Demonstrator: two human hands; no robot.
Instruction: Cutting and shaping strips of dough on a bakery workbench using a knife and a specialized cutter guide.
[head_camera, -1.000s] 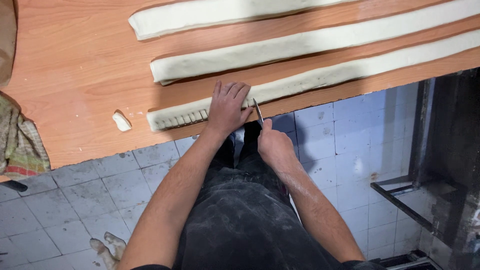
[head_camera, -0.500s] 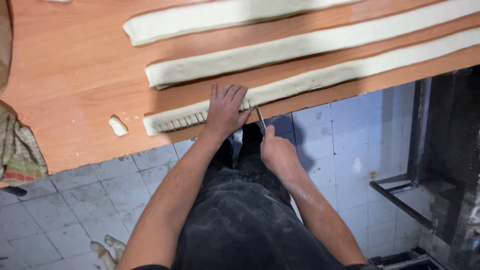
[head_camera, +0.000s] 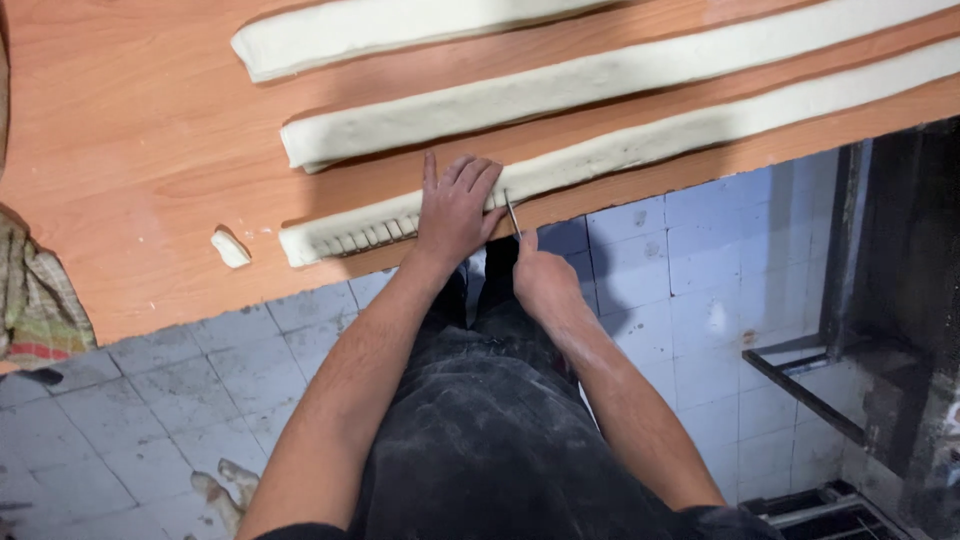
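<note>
Three long strips of pale dough lie across a wooden table (head_camera: 150, 150). My left hand (head_camera: 455, 205) rests flat, fingers spread, on the nearest dough strip (head_camera: 700, 125), close to its left end. That end (head_camera: 345, 238) is sliced into several thin pieces that stay side by side. My right hand (head_camera: 540, 275) grips a thin knife (head_camera: 512, 212) just right of my left hand, with the blade standing on the strip at the table's front edge. The middle strip (head_camera: 600, 80) and the far strip (head_camera: 400, 25) lie untouched behind.
A small scrap of dough (head_camera: 230, 248) lies left of the cut end. A striped cloth (head_camera: 40, 300) hangs off the table's left edge. Below are a grey tiled floor (head_camera: 120, 400), my dusty dark trousers, and a dark metal frame (head_camera: 860, 330) at the right.
Both hands have edged slightly to the right along the nearest strip, with a little more of the sliced part showing to the left of my left hand. The view shifted slightly.
</note>
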